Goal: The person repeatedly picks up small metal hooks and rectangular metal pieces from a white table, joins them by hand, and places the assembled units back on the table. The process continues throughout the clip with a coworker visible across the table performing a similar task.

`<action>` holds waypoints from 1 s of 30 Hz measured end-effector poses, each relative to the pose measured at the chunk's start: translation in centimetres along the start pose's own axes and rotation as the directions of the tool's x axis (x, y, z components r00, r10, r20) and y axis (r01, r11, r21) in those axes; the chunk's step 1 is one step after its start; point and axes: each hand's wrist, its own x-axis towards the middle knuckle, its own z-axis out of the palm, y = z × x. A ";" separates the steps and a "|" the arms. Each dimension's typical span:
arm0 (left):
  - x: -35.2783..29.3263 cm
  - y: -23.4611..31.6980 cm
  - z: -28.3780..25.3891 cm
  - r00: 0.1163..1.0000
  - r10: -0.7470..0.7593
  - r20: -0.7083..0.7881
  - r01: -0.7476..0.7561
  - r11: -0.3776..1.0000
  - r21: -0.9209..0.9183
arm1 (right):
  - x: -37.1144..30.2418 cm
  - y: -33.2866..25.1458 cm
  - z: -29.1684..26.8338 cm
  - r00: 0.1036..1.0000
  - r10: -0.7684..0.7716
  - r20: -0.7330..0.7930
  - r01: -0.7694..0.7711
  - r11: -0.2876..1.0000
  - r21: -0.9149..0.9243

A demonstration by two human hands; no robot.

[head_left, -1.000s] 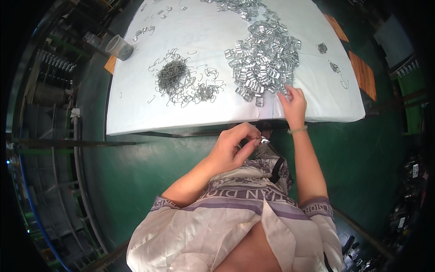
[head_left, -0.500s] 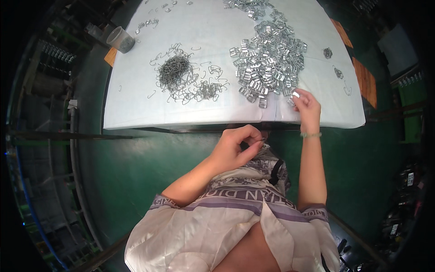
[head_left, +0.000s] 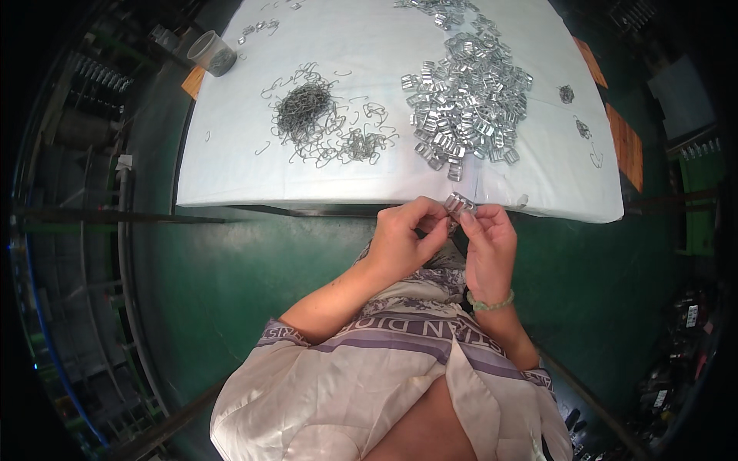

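My right hand (head_left: pixel 490 247) pinches a shiny metal buckle (head_left: pixel 459 203) between thumb and fingers, just off the table's near edge. Close beside it, my left hand (head_left: pixel 405 240) is closed in a pinch, its fingertips meeting the buckle's lower left side. Whatever lies between those left fingertips is too small to make out. Beyond my hands a large heap of metal buckles (head_left: pixel 470 100) covers the table right of its middle. Left of that heap lies a tangled pile of bent wire hooks (head_left: pixel 304 111), with a looser cluster of hooks (head_left: pixel 363 144) beside it.
The table (head_left: pixel 323 184) has a white cover. A translucent plastic cup (head_left: pixel 207 51) with dark small pieces stands at its left edge. Small wire clumps (head_left: pixel 566 94) lie on the right. Metal racks (head_left: pixel 92 192) stand left of the green floor (head_left: pixel 231 307).
My right hand has come back from the heap's near edge with a buckle and met my left hand. My left hand stays in its pinch, slightly higher in view.
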 end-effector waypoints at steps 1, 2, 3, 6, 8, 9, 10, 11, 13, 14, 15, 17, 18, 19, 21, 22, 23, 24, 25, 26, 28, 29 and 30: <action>-0.1 -0.1 0.0 1.000 0.017 -0.020 -0.017 1.000 -0.001 | -0.1 0.0 0.0 1.000 0.010 0.011 -0.010 1.000 0.015; -0.1 -0.1 0.1 1.000 0.004 -0.023 -0.004 1.000 -0.006 | -0.2 0.1 0.0 1.000 0.019 0.019 -0.019 0.999 0.030; -0.2 0.0 0.1 1.000 -0.010 -0.026 0.009 1.000 -0.011 | -0.3 0.1 0.1 0.999 0.027 0.029 -0.028 0.999 0.044; -0.4 -0.2 0.1 0.999 -0.050 0.011 0.050 0.998 -0.042 | -0.3 0.3 0.1 0.999 0.016 0.033 -0.018 0.998 0.067; -0.6 -0.5 -0.1 0.991 -0.113 0.066 0.120 0.987 -0.108 | -0.2 0.5 -0.3 0.999 -0.017 0.041 0.016 1.000 0.027; -0.6 -0.5 -0.2 0.982 -0.160 0.105 0.176 0.972 -0.159 | -0.2 0.6 -0.4 0.998 -0.033 0.048 0.032 0.999 0.008; -0.7 -0.6 -0.2 0.968 -0.204 0.144 0.232 0.950 -0.208 | -0.3 0.6 -0.6 0.994 -0.099 0.054 0.103 0.991 -0.083; -0.7 -0.8 -0.3 0.956 -0.234 0.178 0.275 0.927 -0.257 | -0.4 0.8 -0.6 0.984 -0.164 0.067 0.173 0.970 -0.170; -0.7 -1.1 -0.5 0.926 -0.285 0.247 0.359 0.866 -0.348 | -0.7 1.1 -0.8 0.955 -0.277 0.106 0.296 0.911 -0.286; -0.7 -1.1 -0.7 0.914 -0.294 0.281 0.384 0.851 -0.358 | -0.8 1.1 -0.9 0.947 -0.298 0.122 0.321 0.901 -0.292; -0.6 -1.0 -1.0 0.900 -0.302 0.314 0.409 0.835 -0.367 | -1.0 1.1 -1.0 0.938 -0.319 0.138 0.346 0.890 -0.297; -0.5 -1.2 -1.3 0.887 -0.300 0.352 0.429 0.818 -0.383 | -1.2 1.1 -1.1 0.925 -0.341 0.166 0.377 0.877 -0.299; -0.6 -1.7 -1.4 0.888 -0.291 0.356 0.424 0.817 -0.390 | -1.3 1.0 -1.1 0.925 -0.334 0.181 0.376 0.876 -0.304; -0.7 -2.0 -1.5 0.889 -0.282 0.360 0.419 0.816 -0.398 | -1.5 0.9 -1.2 0.925 -0.326 0.196 0.374 0.874 -0.309; 0.3 -2.1 -2.7 0.897 -0.245 0.367 0.362 0.884 -0.295 | -1.8 0.7 -1.3 0.924 -0.315 0.215 0.370 0.876 -0.309; 1.0 -2.3 -3.5 0.900 -0.228 0.372 0.331 0.912 -0.241 | -1.9 0.6 -1.2 0.924 -0.312 0.221 0.369 0.879 -0.302; 1.9 -3.5 -4.4 0.910 -0.220 0.351 0.303 0.931 -0.203 | -2.1 0.5 -1.2 0.923 -0.311 0.226 0.369 0.882 -0.294; 3.1 -4.5 -5.2 0.930 -0.276 0.244 0.293 0.956 -0.034 | -2.1 0.7 -1.3 0.923 -0.309 0.228 0.368 0.883 -0.293; 4.7 -6.3 -6.0 0.966 -0.219 0.137 0.196 0.967 0.165 | -2.2 0.6 -1.7 0.925 -0.311 0.219 0.366 0.883 -0.293; 6.3 -8.5 -6.8 0.984 -0.175 0.018 0.156 0.919 0.361 | -2.2 0.8 -1.9 0.925 -0.311 0.216 0.366 0.883 -0.295; 8.8 -10.5 -8.2 0.984 -0.143 -0.109 0.179 0.819 0.545 | -2.2 0.8 -2.1 0.930 -0.304 0.208 0.355 0.891 -0.282; 9.7 -11.9 -9.0 0.985 -0.085 -0.147 0.157 0.790 0.593 | -2.1 0.9 -2.1 0.932 -0.295 0.210 0.346 0.899 -0.270; 10.5 -12.4 -9.2 0.983 -0.105 -0.153 0.180 0.737 0.652 | -2.2 0.8 -2.1 0.933 -0.294 0.205 0.343 0.898 -0.273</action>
